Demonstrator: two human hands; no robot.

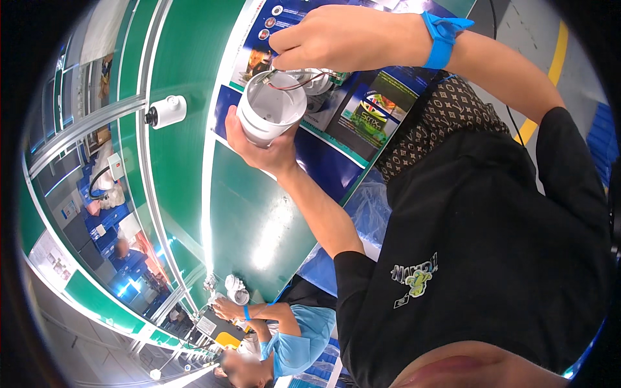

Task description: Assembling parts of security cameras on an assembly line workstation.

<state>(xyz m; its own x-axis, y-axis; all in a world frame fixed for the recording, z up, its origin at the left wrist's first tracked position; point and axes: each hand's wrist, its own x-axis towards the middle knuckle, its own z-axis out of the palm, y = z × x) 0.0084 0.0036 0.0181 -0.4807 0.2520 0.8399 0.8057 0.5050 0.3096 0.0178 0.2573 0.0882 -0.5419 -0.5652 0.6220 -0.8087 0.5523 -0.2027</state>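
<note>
A finished white camera (167,111) sits on the green conveyor belt (184,71) at ten o'clock. A printed instruction sheet (369,113) lies toward twelve. A co-worker in a blue shirt (294,343) sits at six.

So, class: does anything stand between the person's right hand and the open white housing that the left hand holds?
Nothing visible does. The right hand is already at the mouth of the housing, holding a small circuit board just above its rim, with thin red wires running there. The left hand grips the housing from below.
</note>
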